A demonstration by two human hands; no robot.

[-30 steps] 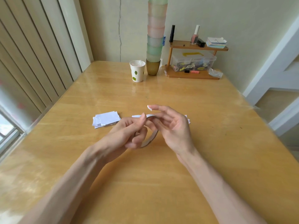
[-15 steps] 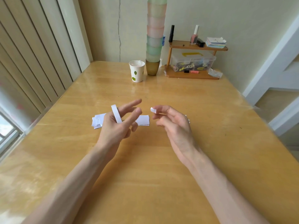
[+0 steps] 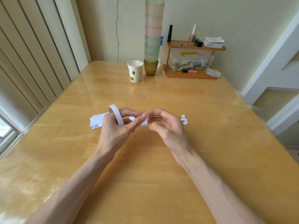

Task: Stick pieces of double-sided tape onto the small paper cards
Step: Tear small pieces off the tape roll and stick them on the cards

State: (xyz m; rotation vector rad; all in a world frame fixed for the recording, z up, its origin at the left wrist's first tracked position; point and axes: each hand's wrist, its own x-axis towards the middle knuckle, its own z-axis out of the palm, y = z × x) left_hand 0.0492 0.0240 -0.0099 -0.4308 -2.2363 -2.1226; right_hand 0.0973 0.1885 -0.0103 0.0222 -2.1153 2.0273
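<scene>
Two bare hands meet just above a table. The right hand [image 3: 168,126] pinches a small white piece of tape [image 3: 145,116] between thumb and forefinger, its other fingers loosely curled. The left hand [image 3: 116,129] carries a white roll of double-sided tape [image 3: 116,114] looped over its fingers, and its forefinger tip touches the pinched piece. Directly beneath the fingertips one small white paper card [image 3: 140,123] lies flat; a loose pile of cards [image 3: 95,121] sits just left of the left hand. A few small white scraps [image 3: 184,119] lie right of the right hand.

The table [image 3: 145,183] is glossy pale wood. At its far edge stand a paper cup [image 3: 135,71] with green leaves, a tall stack of tumblers [image 3: 152,34] and a wooden shelf [image 3: 194,46] over a clear plastic box [image 3: 191,60]. Vertical blinds [image 3: 32,54] line the left; the walls are pale.
</scene>
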